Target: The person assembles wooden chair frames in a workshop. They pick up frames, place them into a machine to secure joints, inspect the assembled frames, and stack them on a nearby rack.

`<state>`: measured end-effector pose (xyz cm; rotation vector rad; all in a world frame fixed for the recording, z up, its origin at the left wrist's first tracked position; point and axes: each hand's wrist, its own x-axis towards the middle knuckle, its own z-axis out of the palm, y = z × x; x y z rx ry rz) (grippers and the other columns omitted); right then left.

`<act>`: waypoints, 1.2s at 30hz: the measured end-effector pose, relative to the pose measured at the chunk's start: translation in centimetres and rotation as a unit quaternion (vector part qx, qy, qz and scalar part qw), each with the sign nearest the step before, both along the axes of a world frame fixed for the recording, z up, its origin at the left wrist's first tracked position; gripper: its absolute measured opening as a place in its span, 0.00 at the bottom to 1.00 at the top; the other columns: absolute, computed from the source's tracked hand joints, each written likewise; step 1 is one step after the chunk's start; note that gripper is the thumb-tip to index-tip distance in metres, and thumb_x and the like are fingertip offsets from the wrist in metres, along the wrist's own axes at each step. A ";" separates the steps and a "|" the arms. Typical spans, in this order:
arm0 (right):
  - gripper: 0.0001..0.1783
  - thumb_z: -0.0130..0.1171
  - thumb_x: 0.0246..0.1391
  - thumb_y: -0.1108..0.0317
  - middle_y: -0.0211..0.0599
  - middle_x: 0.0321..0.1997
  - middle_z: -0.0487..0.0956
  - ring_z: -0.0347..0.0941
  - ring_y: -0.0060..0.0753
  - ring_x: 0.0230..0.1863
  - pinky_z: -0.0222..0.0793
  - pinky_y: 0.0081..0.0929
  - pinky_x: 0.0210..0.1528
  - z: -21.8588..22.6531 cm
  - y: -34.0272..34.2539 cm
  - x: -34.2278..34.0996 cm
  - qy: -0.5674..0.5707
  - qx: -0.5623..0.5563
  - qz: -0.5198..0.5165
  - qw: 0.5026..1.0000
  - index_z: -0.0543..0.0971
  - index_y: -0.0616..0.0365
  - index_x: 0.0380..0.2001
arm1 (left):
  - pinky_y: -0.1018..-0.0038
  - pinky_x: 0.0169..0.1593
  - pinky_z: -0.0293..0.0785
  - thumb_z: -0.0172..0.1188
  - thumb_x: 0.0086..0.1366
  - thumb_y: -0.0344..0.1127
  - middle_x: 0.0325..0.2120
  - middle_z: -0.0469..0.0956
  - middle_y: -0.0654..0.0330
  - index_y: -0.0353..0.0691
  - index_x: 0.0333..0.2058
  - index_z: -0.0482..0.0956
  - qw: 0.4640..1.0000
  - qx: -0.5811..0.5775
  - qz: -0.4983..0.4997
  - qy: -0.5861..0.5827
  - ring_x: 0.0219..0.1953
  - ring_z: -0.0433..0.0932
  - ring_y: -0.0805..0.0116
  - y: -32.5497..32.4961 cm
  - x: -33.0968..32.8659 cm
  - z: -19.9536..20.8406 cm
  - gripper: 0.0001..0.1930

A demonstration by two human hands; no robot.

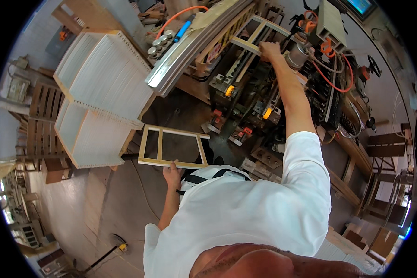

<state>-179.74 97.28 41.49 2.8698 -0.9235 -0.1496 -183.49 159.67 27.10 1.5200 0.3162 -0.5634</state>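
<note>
At my waist, my left hand (pixel 172 175) grips the near rail of a light wooden frame (pixel 160 146). The frame has white edges and one crossbar dividing its opening. My right arm reaches far forward, and my right hand (pixel 269 51) is closed at the near corner of a second wooden frame (pixel 245 44). That second frame lies over the rails of a dark machine (pixel 259 83) and also has a crossbar. The fingertips of my right hand are partly hidden by the hand itself.
Tall stacks of white-edged frames (pixel 102 69) stand at my left. A long metal beam (pixel 171 74) carries a blue tool (pixel 182 31). Orange hoses and a metal motor (pixel 297 56) sit right of the machine. A cable (pixel 141 185) crosses the floor near a pedestal fan (pixel 118 242).
</note>
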 end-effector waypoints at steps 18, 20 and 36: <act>0.29 0.60 0.53 0.56 0.46 0.49 0.76 0.73 0.49 0.49 0.70 0.44 0.48 2.4 6.5 1.1 -0.225 -0.026 -0.025 0.974 0.70 0.55 0.56 | 0.74 0.42 0.71 0.47 0.68 0.38 0.34 0.75 0.55 0.32 0.42 0.70 0.904 -0.039 0.164 -0.393 0.34 0.74 0.69 20.7 4.1 23.1 0.13; 0.25 0.59 0.54 0.59 0.46 0.48 0.77 0.74 0.47 0.47 0.71 0.41 0.47 2.6 10.8 1.3 -0.365 0.013 0.013 0.931 0.72 0.56 0.54 | 0.75 0.39 0.72 0.45 0.70 0.40 0.33 0.74 0.56 0.31 0.44 0.70 0.899 -0.061 0.223 -0.371 0.33 0.73 0.69 26.6 8.7 23.2 0.16; 0.14 0.58 0.52 0.71 0.41 0.28 0.80 0.76 0.27 0.31 0.71 0.27 0.36 -14.3 49.6 -11.1 -0.425 0.299 -0.127 0.845 0.78 0.65 0.41 | 0.53 0.48 0.69 0.46 0.66 0.44 0.48 0.71 0.37 0.21 0.51 0.66 0.908 0.315 0.121 -0.248 0.45 0.74 0.42 32.5 51.0 17.1 0.27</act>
